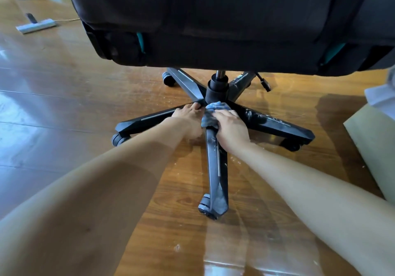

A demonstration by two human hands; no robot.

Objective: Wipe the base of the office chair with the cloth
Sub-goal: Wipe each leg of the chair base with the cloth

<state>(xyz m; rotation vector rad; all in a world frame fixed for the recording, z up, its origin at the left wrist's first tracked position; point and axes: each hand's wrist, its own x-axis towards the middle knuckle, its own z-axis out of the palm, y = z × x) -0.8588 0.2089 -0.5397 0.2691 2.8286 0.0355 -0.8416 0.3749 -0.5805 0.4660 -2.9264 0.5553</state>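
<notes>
A black office chair fills the top of the head view, its seat [213, 19] above a black star-shaped base [215, 169] with several legs on casters. A bunched blue cloth [210, 115] lies on the hub end of the nearest leg, just below the central column [217, 90]. My right hand [229, 128] presses down on the cloth and grips it against that leg. My left hand [190, 115] rests on the left leg near the hub, fingers curled over its edge. The right leg [273, 124] shows white dusty smears.
The wooden floor [85, 96] is glossy, with white specks near the base. A flat white mop head [36, 26] lies at the far left. A pale box or furniture edge [376, 143] stands at the right, close to the right caster [291, 146].
</notes>
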